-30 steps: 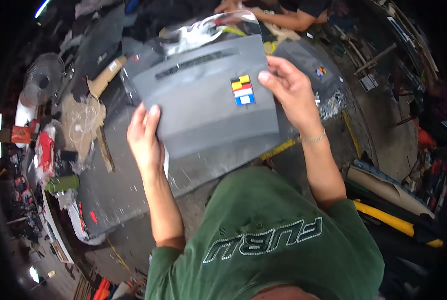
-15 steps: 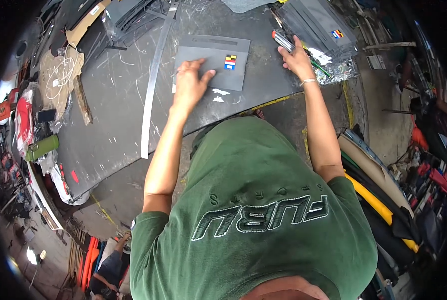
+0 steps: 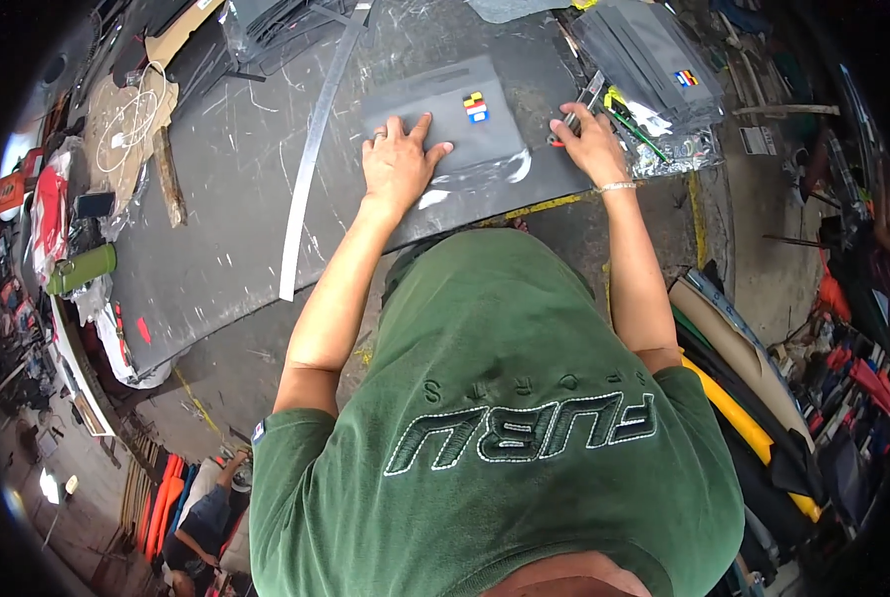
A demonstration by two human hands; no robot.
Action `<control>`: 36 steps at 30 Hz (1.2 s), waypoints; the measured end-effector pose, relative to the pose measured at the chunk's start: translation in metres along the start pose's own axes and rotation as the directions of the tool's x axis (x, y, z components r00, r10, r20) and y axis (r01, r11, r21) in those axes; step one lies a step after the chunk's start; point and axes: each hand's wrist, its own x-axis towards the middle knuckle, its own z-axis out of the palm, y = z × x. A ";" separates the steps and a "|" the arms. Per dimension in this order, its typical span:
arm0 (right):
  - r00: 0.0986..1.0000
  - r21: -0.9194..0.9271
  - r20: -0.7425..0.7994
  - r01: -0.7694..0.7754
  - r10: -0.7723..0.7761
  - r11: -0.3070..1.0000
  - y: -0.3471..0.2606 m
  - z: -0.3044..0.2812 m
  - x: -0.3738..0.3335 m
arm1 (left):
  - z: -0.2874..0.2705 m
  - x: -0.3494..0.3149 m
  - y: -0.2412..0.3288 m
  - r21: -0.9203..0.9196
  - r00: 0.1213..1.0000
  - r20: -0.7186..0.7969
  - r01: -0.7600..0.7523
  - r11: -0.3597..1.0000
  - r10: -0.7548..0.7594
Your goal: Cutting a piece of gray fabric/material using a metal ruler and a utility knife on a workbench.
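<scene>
A grey flat sheet point(image 3: 445, 99) with a small yellow, red, white and blue patch point(image 3: 477, 107) lies on the dark table. Spread flat over its left part is my left hand point(image 3: 400, 167), the fingers apart and nothing held. To the right of the sheet, my right hand point(image 3: 596, 149) is closed around a slim silver tool with a red end point(image 3: 570, 121), which looks like a utility knife. Part of the tool is hidden by my fingers.
A long metal ruler strip point(image 3: 311, 179) lies left of the sheet. Beyond my right hand sit a stack of grey sheets point(image 3: 624, 60) and a yellow-green tool point(image 3: 634, 127). At the left are brown cardboard with white cord point(image 3: 126, 129) and a green cylinder point(image 3: 82, 269).
My left hand has moved slightly right and nearer on the sheet. My right hand has come nearer, and the tool's red end now points toward me instead of away.
</scene>
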 end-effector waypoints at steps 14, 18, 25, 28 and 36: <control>0.917 0.059 -0.326 0.262 -0.229 0.963 0.036 0.011 -0.022 | 0.016 -0.030 0.024 -0.011 0.981 -0.162 -0.111 0.994 0.108; 0.962 0.084 -0.214 0.192 -0.170 0.978 0.040 0.005 -0.016 | 0.007 -0.039 0.032 -0.245 0.981 -0.190 -0.078 0.966 0.031; 0.983 0.121 -0.058 0.183 -0.177 0.976 0.068 -0.009 -0.025 | 0.034 -0.125 -0.084 -0.073 0.855 -0.322 0.406 0.911 -0.406; 0.989 0.311 0.052 0.117 -0.140 0.943 0.078 -0.010 -0.030 | 0.050 -0.176 -0.106 -0.048 0.782 -0.175 0.600 0.799 -0.598; 0.915 0.894 0.335 -0.232 -0.226 0.383 0.081 -0.028 -0.043 | 0.041 -0.209 -0.088 -0.076 0.788 -0.229 0.570 0.818 -0.571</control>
